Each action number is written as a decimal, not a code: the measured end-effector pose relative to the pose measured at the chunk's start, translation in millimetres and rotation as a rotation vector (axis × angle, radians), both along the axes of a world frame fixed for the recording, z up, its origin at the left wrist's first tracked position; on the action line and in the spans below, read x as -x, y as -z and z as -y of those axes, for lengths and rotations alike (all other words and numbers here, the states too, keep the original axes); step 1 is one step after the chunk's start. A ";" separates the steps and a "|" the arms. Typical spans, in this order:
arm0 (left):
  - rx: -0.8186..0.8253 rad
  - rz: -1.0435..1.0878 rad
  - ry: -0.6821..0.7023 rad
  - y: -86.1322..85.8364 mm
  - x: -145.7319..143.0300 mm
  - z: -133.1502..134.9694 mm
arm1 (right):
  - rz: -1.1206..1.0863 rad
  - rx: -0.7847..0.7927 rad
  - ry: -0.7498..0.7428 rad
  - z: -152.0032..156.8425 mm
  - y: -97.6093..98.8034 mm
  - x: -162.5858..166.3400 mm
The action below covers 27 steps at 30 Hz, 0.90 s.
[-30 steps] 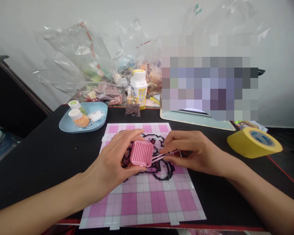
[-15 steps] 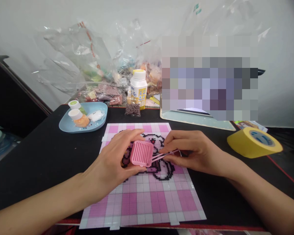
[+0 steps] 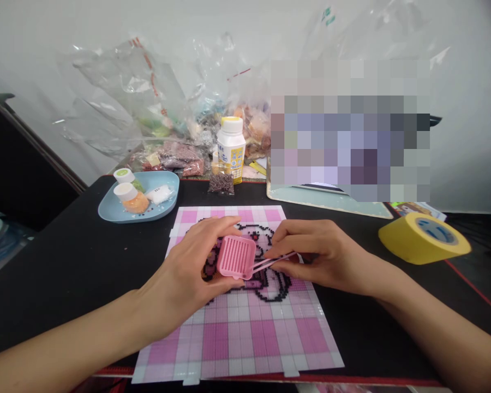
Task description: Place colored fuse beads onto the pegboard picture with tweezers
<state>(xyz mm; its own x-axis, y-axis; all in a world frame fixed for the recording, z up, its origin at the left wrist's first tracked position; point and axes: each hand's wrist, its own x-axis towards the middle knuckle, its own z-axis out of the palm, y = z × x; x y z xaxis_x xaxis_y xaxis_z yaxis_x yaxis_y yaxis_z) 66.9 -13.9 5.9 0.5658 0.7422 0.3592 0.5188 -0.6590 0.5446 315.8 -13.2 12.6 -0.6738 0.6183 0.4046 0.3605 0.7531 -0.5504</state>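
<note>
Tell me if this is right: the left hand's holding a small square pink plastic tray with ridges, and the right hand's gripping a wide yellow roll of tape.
Not quite. The right hand holds slim pale tweezers, as the head view shows; the wide yellow roll of tape sits apart, farther right. The left hand does hold the small square pink plastic tray.

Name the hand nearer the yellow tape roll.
Right. The right hand, pinching the tweezers, is left of the yellow tape roll, not touching it; the left hand, holding the pink tray, is farther left.
</note>
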 end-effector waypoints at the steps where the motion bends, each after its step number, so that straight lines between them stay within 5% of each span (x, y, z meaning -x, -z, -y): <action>1: 0.003 0.002 -0.002 -0.1 -0.1 0.1 | -0.002 0.002 -0.002 0.1 0.2 -0.1; 27: -0.014 0.009 -0.003 1.7 0.7 -0.9 | -0.039 -0.024 0.047 -2.2 -5.5 -4.4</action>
